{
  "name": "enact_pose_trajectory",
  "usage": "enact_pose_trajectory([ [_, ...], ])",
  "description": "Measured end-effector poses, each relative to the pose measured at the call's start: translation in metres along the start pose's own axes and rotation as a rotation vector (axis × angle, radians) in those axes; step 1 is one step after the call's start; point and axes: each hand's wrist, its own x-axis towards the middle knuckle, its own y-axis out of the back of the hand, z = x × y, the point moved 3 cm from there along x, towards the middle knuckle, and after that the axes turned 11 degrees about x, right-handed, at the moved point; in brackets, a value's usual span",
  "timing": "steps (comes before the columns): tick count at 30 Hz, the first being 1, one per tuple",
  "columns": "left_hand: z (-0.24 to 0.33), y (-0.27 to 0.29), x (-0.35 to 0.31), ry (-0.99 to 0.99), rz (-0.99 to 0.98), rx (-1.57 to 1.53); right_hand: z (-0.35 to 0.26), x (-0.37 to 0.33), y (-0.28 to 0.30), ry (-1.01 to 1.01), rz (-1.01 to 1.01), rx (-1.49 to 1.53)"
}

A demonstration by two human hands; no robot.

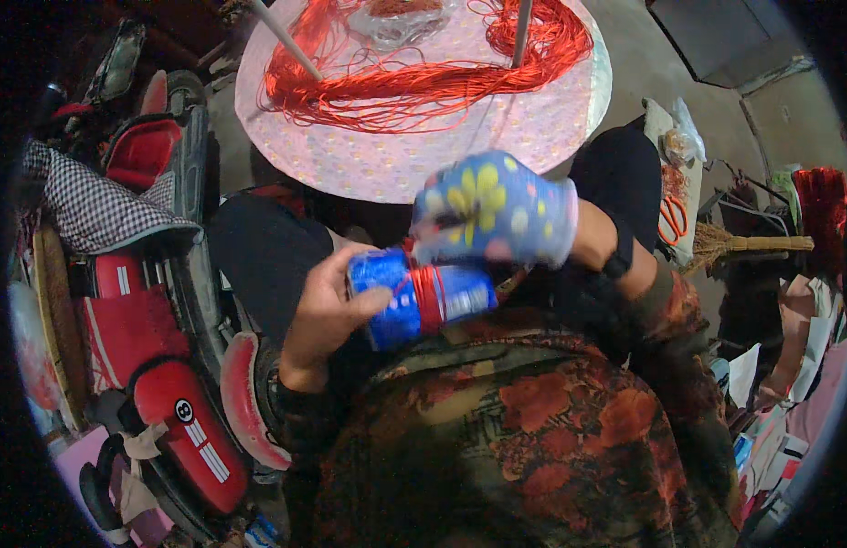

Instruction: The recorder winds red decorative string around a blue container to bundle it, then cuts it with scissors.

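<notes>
My bare left hand grips one end of a shiny blue can-shaped pack with a printed white label. Red cord is wound in several turns round its middle. Over the pack's upper side is my right hand, in a blue glove with yellow flowers and dots. Its fingers are closed at the cord, and a bit of red shows just beneath them. Motion blurs the fingertips. On the round pink table ahead, a large loose hank of red cord loops round upright rods.
A clear plastic bag lies inside the hank. At the left stand a red ride-on vehicle and a checked cloth. Orange-handled scissors and a straw broom are at the right, with papers nearer me.
</notes>
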Motion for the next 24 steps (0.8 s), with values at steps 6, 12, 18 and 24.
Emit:
enact_pose_trajectory([
  [6, 0.01, -0.001, -0.021, -0.248, 0.006, -0.575, 0.061, -0.03, -0.02, -0.058, 0.04, 0.196],
  [12, -0.001, 0.007, 0.007, -0.205, 0.492, -0.516, 0.001, -0.028, -0.026, 0.02, -0.193, -0.476],
  [18, 0.003, -0.006, 0.011, -0.028, 0.097, 0.025, -0.012, 0.005, 0.002, 0.061, -0.169, -0.186],
  [24, 0.011, -0.014, -0.003, 0.044, -0.328, -0.557, 0.029, 0.0, 0.005, -0.094, 0.035, 0.183],
])
